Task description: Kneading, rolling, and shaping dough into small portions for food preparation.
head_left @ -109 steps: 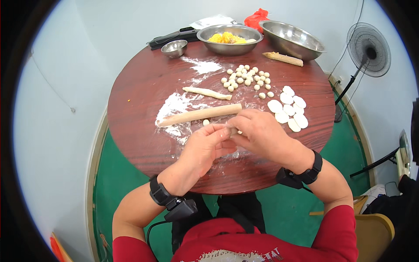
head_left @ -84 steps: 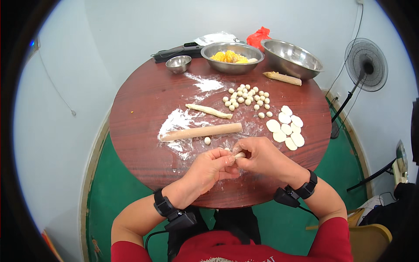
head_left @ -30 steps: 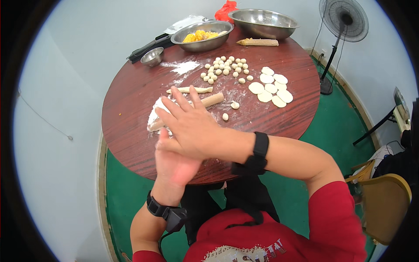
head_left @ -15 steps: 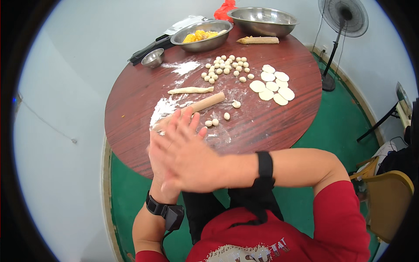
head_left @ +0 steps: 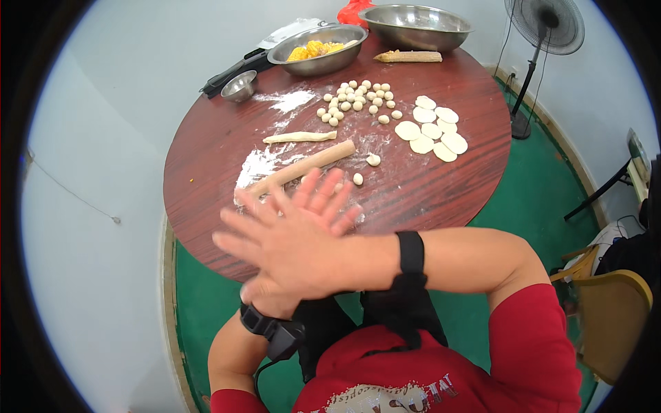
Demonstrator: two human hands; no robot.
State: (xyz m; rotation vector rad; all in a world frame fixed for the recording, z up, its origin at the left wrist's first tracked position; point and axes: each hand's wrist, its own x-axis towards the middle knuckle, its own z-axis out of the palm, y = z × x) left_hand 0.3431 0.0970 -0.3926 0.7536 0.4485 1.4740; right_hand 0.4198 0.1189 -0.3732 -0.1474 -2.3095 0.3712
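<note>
the work with dough looks, in my judgement, about in the middle. nine or so flat dough discs (head_left: 424, 115) already lie together at the right side of the bench (head_left: 200, 165), a few of them touching. a larger group of dough balls (head_left: 358, 105) is near them, still round, so these are not flattened yet. a long dough strip (head_left: 299, 138) is whole, not divided. closer to the person, a small lump (head_left: 373, 160) and a single ball (head_left: 358, 179) lie apart from the group. the right hand (head_left: 292, 248) is crossed over the left hand (head_left: 319, 212), with the fingers of both stretched out and somewhat blurred; neither is clenched, but whether a piece of dough is between the palms i cannot tell. just beyond the fingers, the rolling pin (head_left: 303, 167) lies slanted on the bench and nothing grips it. the bench is round, of dark red wood pattern, with white flour (head_left: 292, 100) spread in patches. at its far edge stand a metal bowl (head_left: 323, 67) with yellow food, a wider bowl (head_left: 416, 34) and a small bowl (head_left: 241, 88). around it, the room has pale walls (head_left: 89, 138), a green floor (head_left: 475, 303), a standing fan (head_left: 548, 20) and, at right, a yellowish chair (head_left: 613, 323).
</note>
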